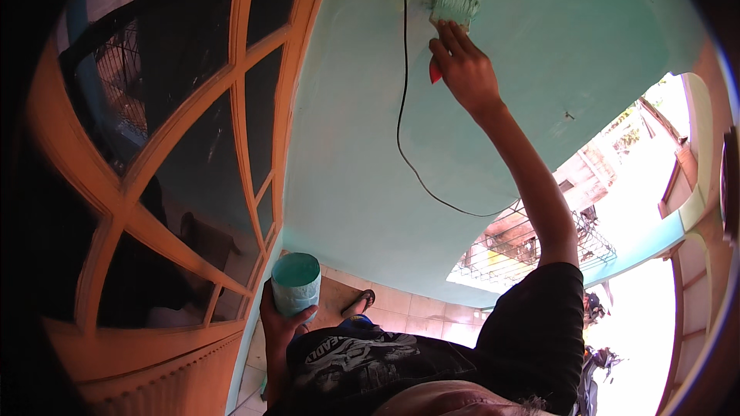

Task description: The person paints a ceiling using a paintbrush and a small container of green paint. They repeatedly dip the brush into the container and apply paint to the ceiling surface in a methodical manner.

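My right hand (468,69) reaches high up and is closed around a paintbrush (455,8). The brush's wide bristles are coated in pale green paint and press against the turquoise wall (354,185). A bit of its red handle shows below my fingers. Low on the left, my left hand (287,320) is wrapped round a paint container (296,285). This cup-shaped container is smeared with turquoise paint outside and has turquoise paint inside. It is held upright beside the window frame.
A thin black cable (401,108) hangs loosely across the wall left of the brush. An orange wooden window frame (254,54) with dark panes borders the wall at left. At right, an opening has a metal grille (493,250). Tiled floor (408,308) lies below.
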`<move>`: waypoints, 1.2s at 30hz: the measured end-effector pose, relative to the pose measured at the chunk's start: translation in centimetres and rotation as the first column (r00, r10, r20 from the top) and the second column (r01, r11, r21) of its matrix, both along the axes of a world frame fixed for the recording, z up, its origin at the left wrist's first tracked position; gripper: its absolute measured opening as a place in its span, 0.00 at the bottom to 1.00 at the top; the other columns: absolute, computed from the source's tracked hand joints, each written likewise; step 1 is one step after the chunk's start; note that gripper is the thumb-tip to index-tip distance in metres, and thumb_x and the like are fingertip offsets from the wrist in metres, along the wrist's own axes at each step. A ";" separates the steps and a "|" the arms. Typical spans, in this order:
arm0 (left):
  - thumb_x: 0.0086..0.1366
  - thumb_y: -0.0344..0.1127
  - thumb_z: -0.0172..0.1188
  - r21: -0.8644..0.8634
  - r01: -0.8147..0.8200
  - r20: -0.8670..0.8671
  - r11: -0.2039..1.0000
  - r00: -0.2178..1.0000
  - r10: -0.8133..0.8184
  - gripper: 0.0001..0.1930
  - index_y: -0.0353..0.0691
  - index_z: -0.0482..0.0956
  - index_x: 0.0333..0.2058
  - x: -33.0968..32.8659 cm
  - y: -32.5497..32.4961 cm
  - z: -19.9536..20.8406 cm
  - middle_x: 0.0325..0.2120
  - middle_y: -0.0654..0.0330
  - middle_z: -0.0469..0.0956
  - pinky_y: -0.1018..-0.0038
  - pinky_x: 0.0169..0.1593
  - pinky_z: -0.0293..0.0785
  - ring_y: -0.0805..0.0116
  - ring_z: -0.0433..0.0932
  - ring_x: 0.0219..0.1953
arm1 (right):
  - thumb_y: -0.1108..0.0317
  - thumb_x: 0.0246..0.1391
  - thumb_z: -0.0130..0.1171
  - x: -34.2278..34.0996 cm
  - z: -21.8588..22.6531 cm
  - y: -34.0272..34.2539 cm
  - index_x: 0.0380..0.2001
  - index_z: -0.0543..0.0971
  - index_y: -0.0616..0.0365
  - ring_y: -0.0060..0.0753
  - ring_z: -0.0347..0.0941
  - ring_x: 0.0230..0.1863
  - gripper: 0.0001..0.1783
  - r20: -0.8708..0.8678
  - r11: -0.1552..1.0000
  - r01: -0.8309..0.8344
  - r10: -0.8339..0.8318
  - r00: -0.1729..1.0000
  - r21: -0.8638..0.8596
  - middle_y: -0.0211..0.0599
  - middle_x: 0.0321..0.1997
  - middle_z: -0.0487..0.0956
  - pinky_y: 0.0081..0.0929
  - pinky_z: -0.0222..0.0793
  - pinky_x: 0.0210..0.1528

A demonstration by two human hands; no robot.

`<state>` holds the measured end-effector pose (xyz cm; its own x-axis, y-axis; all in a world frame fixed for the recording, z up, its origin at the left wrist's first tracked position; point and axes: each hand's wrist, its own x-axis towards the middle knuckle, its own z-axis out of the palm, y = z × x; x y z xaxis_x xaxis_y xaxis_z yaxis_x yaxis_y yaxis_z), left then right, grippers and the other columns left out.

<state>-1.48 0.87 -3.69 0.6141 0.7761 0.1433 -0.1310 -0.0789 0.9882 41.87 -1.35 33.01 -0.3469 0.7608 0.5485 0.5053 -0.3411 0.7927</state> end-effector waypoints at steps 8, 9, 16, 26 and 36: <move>0.41 0.39 0.82 0.007 -0.032 -0.003 0.999 0.999 0.032 0.43 0.36 0.71 0.57 -1.5 0.2 0.6 0.47 0.51 0.79 0.58 0.53 0.77 0.55 0.80 0.49 | 0.61 0.64 0.61 -3.8 5.9 -1.2 0.37 0.82 0.59 0.41 0.76 0.28 0.12 -0.822 0.991 -0.130 0.069 0.566 -0.006 0.38 0.29 0.82 0.32 0.73 0.35; 0.41 0.39 0.82 -0.046 -0.001 -0.021 0.999 1.000 0.000 0.44 0.36 0.70 0.57 -1.4 0.3 1.5 0.48 0.51 0.79 0.58 0.53 0.77 0.55 0.80 0.50 | 0.61 0.64 0.61 -3.2 8.2 -1.2 0.37 0.82 0.60 0.33 0.72 0.28 0.13 -0.853 0.977 -0.214 0.115 0.509 0.004 0.37 0.29 0.81 0.29 0.71 0.37; 0.40 0.40 0.82 0.020 -0.009 -0.023 1.000 1.000 0.009 0.45 0.36 0.70 0.57 -1.6 0.0 1.2 0.48 0.51 0.79 0.58 0.53 0.77 0.54 0.80 0.50 | 0.69 0.64 0.62 0.9 21.5 1.3 0.37 0.79 0.63 0.24 0.77 0.39 0.07 -0.889 0.959 -0.277 0.177 0.422 0.059 0.30 0.36 0.82 0.31 0.76 0.41; 0.39 0.41 0.83 0.009 -0.041 -0.011 0.999 0.999 0.042 0.46 0.36 0.70 0.57 -1.7 -0.6 0.2 0.48 0.50 0.78 0.57 0.54 0.76 0.53 0.79 0.50 | 0.74 0.54 0.62 -0.7 14.2 1.5 0.44 0.82 0.53 0.35 0.82 0.52 0.13 0.033 0.994 0.023 -0.027 0.999 0.107 0.33 0.55 0.82 0.29 0.83 0.46; 0.40 0.43 0.82 0.010 0.002 -0.013 1.000 1.000 -0.002 0.45 0.37 0.70 0.58 -1.5 0.3 0.8 0.49 0.51 0.79 0.58 0.54 0.76 0.54 0.80 0.51 | 0.75 0.52 0.64 -1.9 -4.4 -1.6 0.41 0.80 0.52 0.37 0.81 0.55 0.12 -0.338 0.982 -0.041 -0.023 0.941 -0.182 0.37 0.56 0.82 0.33 0.83 0.47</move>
